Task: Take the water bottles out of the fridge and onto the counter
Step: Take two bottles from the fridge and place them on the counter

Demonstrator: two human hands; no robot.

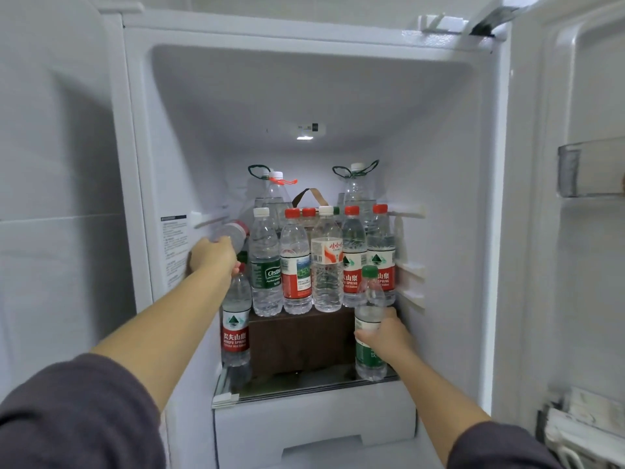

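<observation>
Head view: left hand (211, 257) grasps a tilted red-capped bottle (235, 233) beside the fridge (439, 164) wall; right hand (382, 333) wraps a green-capped bottle (370, 299) (neither out yet). Best lift each straight out, clear of the standing bottles (297, 265).

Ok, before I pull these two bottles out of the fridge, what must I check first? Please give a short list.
1. Right hand grips the green-cap bottle round its middle: ok.
2. Left hand holds the tilted bottle: picture blurred there, cannot tell how firmly.
3. Fridge door open, way out free: ok.
4. Row of bottles on the brown box stands upright: ok.
5. Red-label bottle stands just under the left wrist and could be knocked: not ok.
6. Free space on the counter: not in view, cannot tell.
</observation>
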